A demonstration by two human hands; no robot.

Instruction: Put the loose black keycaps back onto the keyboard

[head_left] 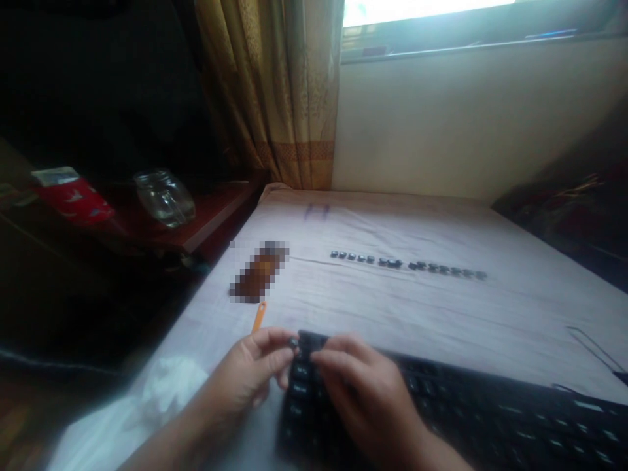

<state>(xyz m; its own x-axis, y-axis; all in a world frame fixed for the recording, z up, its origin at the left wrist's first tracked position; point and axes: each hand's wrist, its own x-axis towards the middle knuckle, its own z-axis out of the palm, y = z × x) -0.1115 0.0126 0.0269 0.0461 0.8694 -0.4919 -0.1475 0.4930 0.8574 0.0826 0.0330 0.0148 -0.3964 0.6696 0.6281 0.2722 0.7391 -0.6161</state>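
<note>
One small dark piece [293, 342] noted between thumb and forefinger of the left hand [248, 366], in a narrow pinch just beside the upper left corner of a black keyboard [441, 392]; any marking on it too blurred to read. Right hand [366, 383] found over the left part of the keyboard, fingers close together and directed at the same corner, fingertips near the pinched piece but apart from it; hold on any item impossible to establish from this angle. Keyboard located flat on a pale sheet [343, 301], running from the lower middle of the view to the right edge, with pale legends on several keys, mostly illegible. Recorded farther out on the sheet: a row of small dark pieces [394, 263], side by side in an almost straight line with short breaks, well apart from both hands. Noted just beyond the left hand: an orange strip [260, 314] with a hole near the far end, lower end hidden behind the hand. Past it, near the sheet's left edge, a pixelated brown item [260, 271]. At lower left, beside the left forearm, a crumpled white cloth [169, 386]. To the left, on a reddish-brown table [216, 219], a clear glass jar [164, 198], with a red object [73, 196] near it. In the background, a gold-brown curtain [299, 85] and a bright window [422, 12].
</note>
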